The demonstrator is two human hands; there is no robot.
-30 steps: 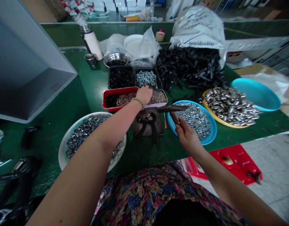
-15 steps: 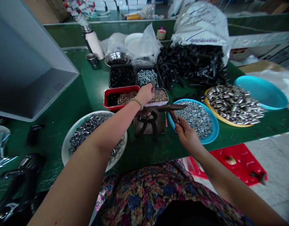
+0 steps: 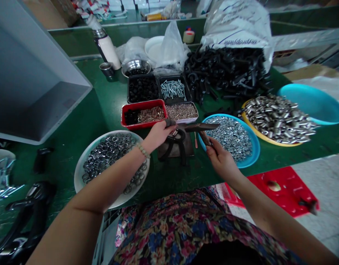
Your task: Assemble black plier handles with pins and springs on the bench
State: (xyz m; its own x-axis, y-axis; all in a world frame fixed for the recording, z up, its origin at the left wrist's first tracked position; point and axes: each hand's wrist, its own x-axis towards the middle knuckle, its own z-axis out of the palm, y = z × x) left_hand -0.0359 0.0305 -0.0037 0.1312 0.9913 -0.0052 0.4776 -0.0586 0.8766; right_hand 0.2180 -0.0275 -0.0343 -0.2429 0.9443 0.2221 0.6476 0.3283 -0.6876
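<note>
My right hand [image 3: 220, 158] is closed around the short handle of a hammer [image 3: 201, 127], whose long dark head lies level over the edge of the work plate. A dark metal plate [image 3: 189, 147] bears a black curved clamp-like part [image 3: 181, 149] with a shiny metal piece at its top. My left hand [image 3: 160, 133], with grey coverings on its fingertips, is at the upper left of this black part. Its fingers are pinched together; whatever is between them is too small to make out. A thin screwdriver [image 3: 196, 140] with a reddish handle lies beside the plate.
Close behind are a red tray [image 3: 125, 124] and a white tray [image 3: 186, 120] of small pins. A white bowl [image 3: 78, 165] of rings stands left; a blue bowl [image 3: 256, 147] of small metal parts stands right. A pile of black parts [image 3: 227, 73] lies behind.
My left hand has come back from above the white pin tray, down and left to the black part on the plate. My right hand and the hammer stay nearly in place.
</note>
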